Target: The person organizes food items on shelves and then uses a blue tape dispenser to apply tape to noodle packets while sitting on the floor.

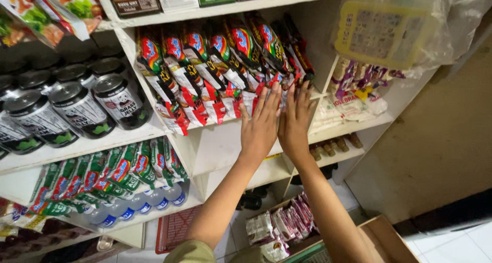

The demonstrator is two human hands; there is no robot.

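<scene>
Hands (260,124) (294,123) flat on glossy snack packets (215,73)

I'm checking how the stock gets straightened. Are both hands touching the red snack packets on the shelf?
Touching. The head view shows the left hand and right hand lying flat, fingertips overlapping the lower ends of the red snack packets.

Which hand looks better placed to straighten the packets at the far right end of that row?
The right hand, probably. Its fingertips already rest on the last red and black snack packets beside the white shelf divider. The left hand lies flat just beside it, nearer the middle of the row.
</scene>
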